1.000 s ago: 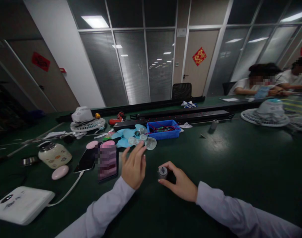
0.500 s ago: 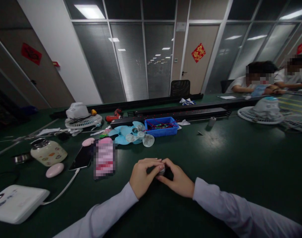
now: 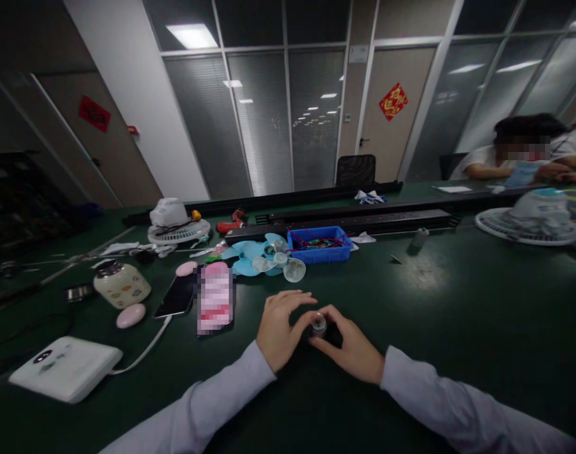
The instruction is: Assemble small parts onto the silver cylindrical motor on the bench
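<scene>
The small metal cylinder (image 3: 319,326) is right in front of you, its round end facing up, between your two hands; you cannot tell from here whether its base touches the green table (image 3: 439,340). Your right hand (image 3: 357,350) grips it from the right, thumb and forefinger narrowed onto its sides. Your left hand (image 3: 279,331) comes in from the left with the thumb at the top rim and the fingers held wide, stretched out beyond the cylinder.

To your left, the near limit is the right edge of the pink-screened phone (image 3: 215,299), with a strip of tabletop between it and your hand. The dark phone (image 3: 175,296) lies just beyond that, joined by a white cable (image 3: 149,350) to the white power bank (image 3: 68,369). Ahead, the clear fan blade (image 3: 294,270) and the front wall of the blue tray (image 3: 319,254) bound your reach, with a band of table before them. Your widest room is to the right: the tabletop runs past your sleeve to the second metal cylinder (image 3: 421,238) and the rim of the white fan (image 3: 500,226).
</scene>
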`<state>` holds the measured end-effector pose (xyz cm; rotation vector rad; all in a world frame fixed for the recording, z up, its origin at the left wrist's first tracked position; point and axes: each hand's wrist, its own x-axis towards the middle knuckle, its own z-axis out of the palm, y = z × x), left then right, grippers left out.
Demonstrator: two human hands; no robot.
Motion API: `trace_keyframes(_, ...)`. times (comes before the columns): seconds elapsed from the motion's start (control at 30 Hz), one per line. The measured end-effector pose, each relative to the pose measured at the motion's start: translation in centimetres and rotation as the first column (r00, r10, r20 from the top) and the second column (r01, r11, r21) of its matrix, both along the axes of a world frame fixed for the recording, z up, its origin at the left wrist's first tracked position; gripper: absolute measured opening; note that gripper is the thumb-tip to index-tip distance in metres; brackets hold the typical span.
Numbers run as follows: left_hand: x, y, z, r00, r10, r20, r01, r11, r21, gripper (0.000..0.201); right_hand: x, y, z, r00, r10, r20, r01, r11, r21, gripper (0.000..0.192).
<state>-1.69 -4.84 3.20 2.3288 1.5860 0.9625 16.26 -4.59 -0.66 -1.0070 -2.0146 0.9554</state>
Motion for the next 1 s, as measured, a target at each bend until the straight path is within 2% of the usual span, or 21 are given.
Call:
trace_keyframes(0.1, -4.8, 2.2, 2.4, 0.982, 0.145, -0.121, -0.148, 0.989, -0.02, 0.035, 0.1, -0.1, 0.2, 1.0, 0.008, 0.013, -0.008, 0.999, -0.045, 0.027)
trace_keyframes(0.2, -12.1, 4.8, 4.7, 0.913, 0.28, -0.298, -0.323, 0.94, -0.106, 0.031, 0.3, -0.1, 0.3, 1.0, 0.018, 0.019, -0.017, 0.998, -0.063, 0.028)
trace_keyframes(0.27, -16.3, 6.0, 5.5, 0.834, 0.365, -0.414, -0.46, 0.875, -0.154, 0.031, 0.4, -0.1, 0.2, 1.0, 0.024, 0.016, -0.023, 0.998, -0.062, 0.028)
trace_keyframes(0.33, -18.8, 6.7, 5.4, 0.782, 0.373, -0.5, -0.522, 0.83, -0.197, 0.032, 0.4, -0.1, 0.1, 1.0, 0.023, 0.009, -0.023, 0.998, -0.056, 0.028)
trace_keyframes(0.4, -19.5, 7.0, 4.8, 0.764, 0.334, -0.551, -0.525, 0.819, -0.231, 0.034, 0.4, 0.0, 0.1, 1.0, 0.024, 0.005, -0.024, 0.998, -0.051, 0.029)
trace_keyframes(0.53, -18.7, 6.9, 3.7, 0.766, 0.248, -0.593, -0.485, 0.829, -0.28, 0.035, 0.4, 0.1, 0.0, 1.0, 0.028, -0.002, -0.028, 0.998, -0.05, 0.028)
trace_keyframes(0.67, -18.4, 6.8, 3.9, 0.76, 0.212, -0.614, -0.481, 0.819, -0.312, 0.035, 0.4, 0.1, 0.0, 1.0, 0.026, -0.005, -0.027, 0.998, -0.048, 0.028)
trace_keyframes(0.83, -19.1, 6.8, 4.4, 0.738, 0.232, -0.634, -0.493, 0.826, -0.272, 0.037, 0.4, -0.1, 0.2, 1.0, 0.027, -0.003, -0.027, 0.998, -0.06, 0.027)
trace_keyframes(1.0, -18.6, 7.2, 3.2, 0.697, 0.292, -0.655, -0.545, 0.809, -0.22, 0.041, 0.3, -0.1, 0.2, 1.0, 0.019, 0.005, -0.019, 0.998, -0.054, 0.028)
